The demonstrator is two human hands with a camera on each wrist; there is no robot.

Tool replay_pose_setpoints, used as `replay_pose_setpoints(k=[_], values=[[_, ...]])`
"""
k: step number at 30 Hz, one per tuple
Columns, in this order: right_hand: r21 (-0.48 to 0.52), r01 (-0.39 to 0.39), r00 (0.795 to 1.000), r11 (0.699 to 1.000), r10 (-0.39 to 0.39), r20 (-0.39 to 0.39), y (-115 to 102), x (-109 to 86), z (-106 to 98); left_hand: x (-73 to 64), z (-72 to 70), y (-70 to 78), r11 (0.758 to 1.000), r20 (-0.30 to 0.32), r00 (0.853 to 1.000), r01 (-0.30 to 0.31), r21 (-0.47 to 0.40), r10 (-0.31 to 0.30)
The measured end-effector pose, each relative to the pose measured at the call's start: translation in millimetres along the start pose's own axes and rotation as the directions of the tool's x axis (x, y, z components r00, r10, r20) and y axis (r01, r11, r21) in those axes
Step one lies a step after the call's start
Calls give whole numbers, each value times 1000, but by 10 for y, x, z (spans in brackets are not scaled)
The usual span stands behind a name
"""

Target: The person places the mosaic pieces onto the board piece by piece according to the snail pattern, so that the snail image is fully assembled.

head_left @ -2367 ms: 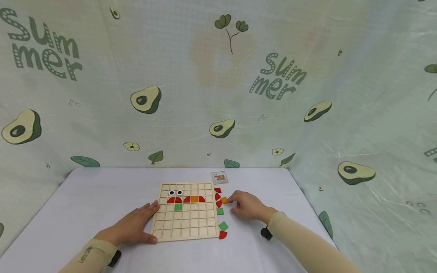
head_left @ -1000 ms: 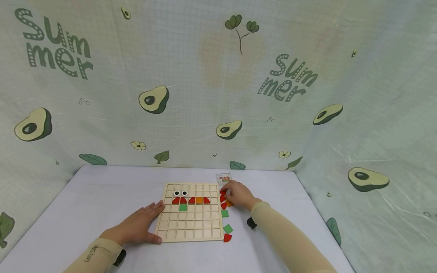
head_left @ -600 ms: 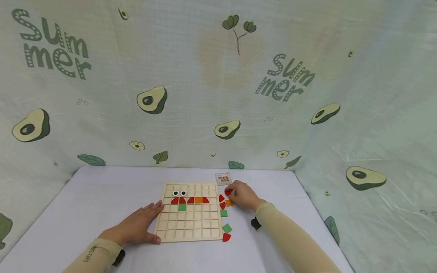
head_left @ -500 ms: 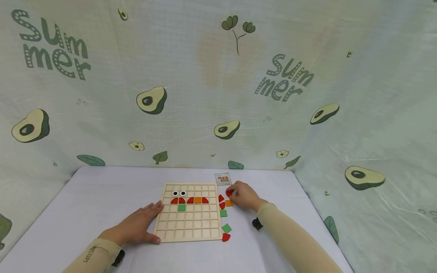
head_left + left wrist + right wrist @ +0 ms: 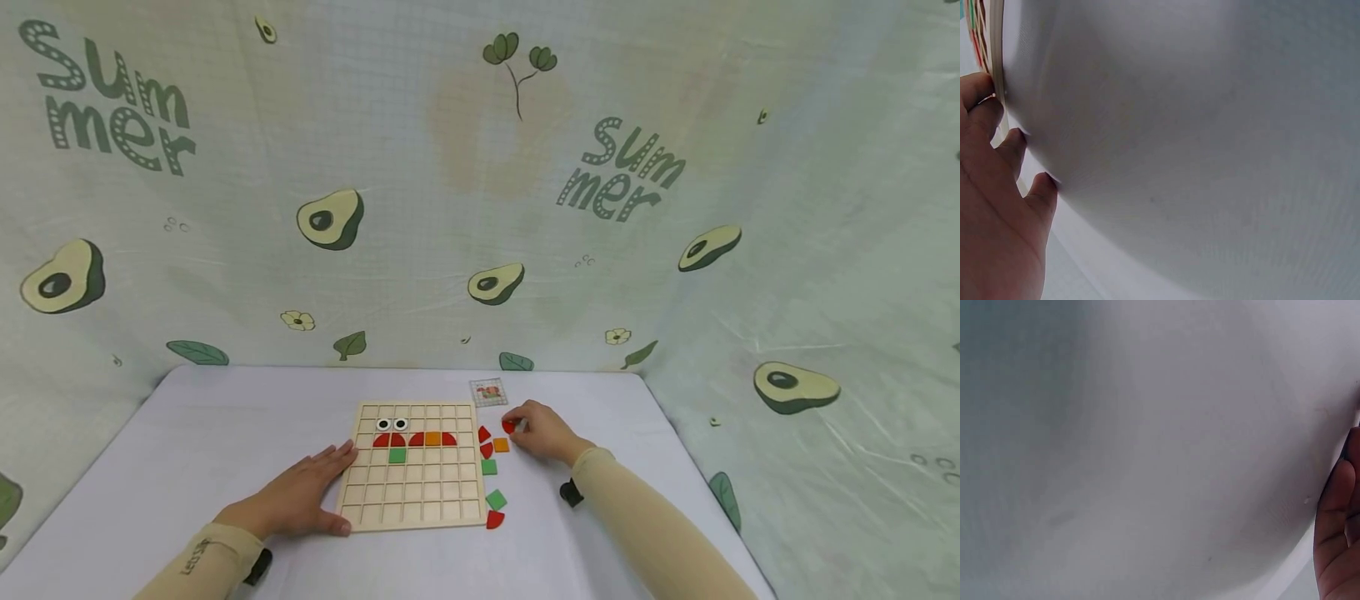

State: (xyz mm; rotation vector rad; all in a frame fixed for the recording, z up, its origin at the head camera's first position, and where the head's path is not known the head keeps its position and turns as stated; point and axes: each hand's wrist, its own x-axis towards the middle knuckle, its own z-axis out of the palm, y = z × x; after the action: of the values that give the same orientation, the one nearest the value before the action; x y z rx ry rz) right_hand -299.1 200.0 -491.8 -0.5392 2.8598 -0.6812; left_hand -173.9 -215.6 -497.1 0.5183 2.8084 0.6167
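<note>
A wooden grid board (image 5: 442, 492) lies on the table, with two eye discs (image 5: 392, 424), red quarter-circles (image 5: 382, 440), an orange square and a green square (image 5: 397, 456) in its cells. My left hand (image 5: 298, 497) rests along its left edge, fingers spread and fairly straight, thumb at the near corner. In the left wrist view, those fingertips (image 5: 1015, 136) touch down by the board's side. To the right of the board, my right hand (image 5: 547, 432) pinches a red quarter-circle tile (image 5: 508, 426) between thumb and index finger, close over the table. In the right wrist view only its curled fingers (image 5: 1337, 494) show.
Loose tiles line the board's right side: red quarter-circles (image 5: 487, 451), an orange square (image 5: 501, 445) and green squares (image 5: 497, 500). A small picture card (image 5: 488, 392) lies behind them. A printed cloth (image 5: 420, 208) hangs behind the white table (image 5: 247, 417).
My right hand has gone from the orange square to the topmost red quarter-circle and drawn it rightward, away from the board. The left hand stays at the board's edge.
</note>
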Motion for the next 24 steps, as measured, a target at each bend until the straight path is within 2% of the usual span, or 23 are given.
replay_pose_setpoints(k=[14,24], values=[[8,31,999,999,-31,-37,46,-38,34,15,11,-5,1000,3,1000,23,6,-23],[6,-3,1000,1000,3,-5,46,-5,29,20,17,-22,1000,6,1000,27,-6,-27]])
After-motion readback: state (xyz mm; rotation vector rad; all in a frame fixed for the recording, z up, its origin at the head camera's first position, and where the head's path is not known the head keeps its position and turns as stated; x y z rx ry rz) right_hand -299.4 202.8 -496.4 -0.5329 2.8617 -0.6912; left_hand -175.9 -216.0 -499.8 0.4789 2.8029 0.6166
